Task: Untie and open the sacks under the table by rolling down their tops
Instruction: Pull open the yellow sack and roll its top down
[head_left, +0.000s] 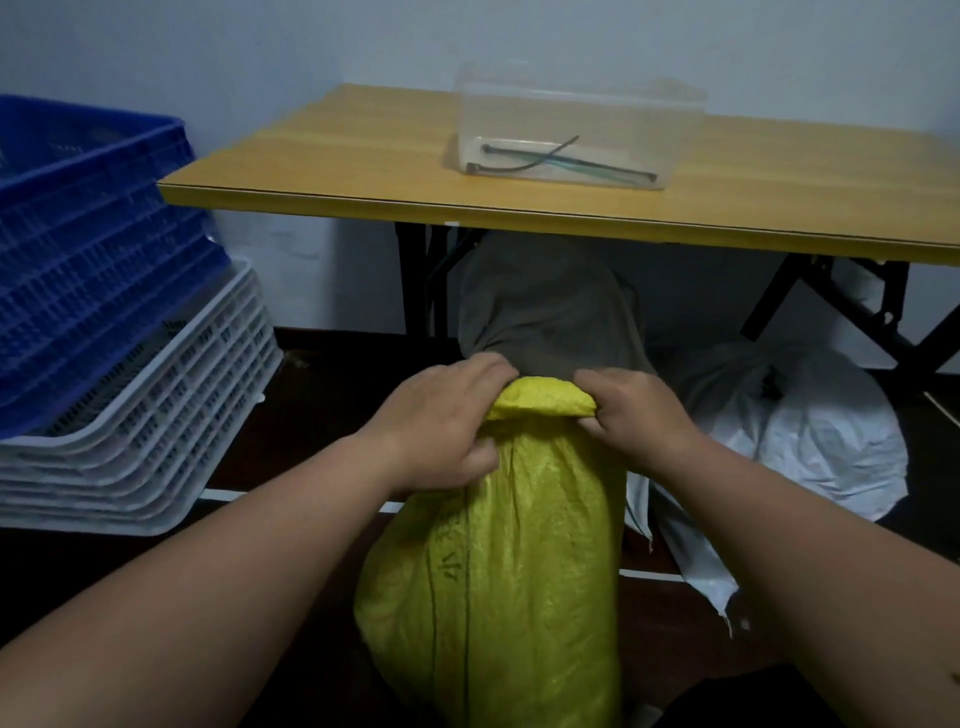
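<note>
A yellow woven sack (498, 561) stands upright on the floor in front of me, its top folded into a thick roll. My left hand (441, 421) grips the left end of that roll, fingers curled over it. My right hand (634, 415) grips the right end the same way. Behind it, under the wooden table (363, 150), a grey sack (545, 306) stands upright. A white sack (810, 431) lies to the right, with a dark tie around its neck.
A clear plastic box (576, 130) holding a few cable ties sits on the table. Stacked blue crates (78, 249) and white crates (150, 431) stand at the left. Black folding table legs (415, 280) frame the space under the table.
</note>
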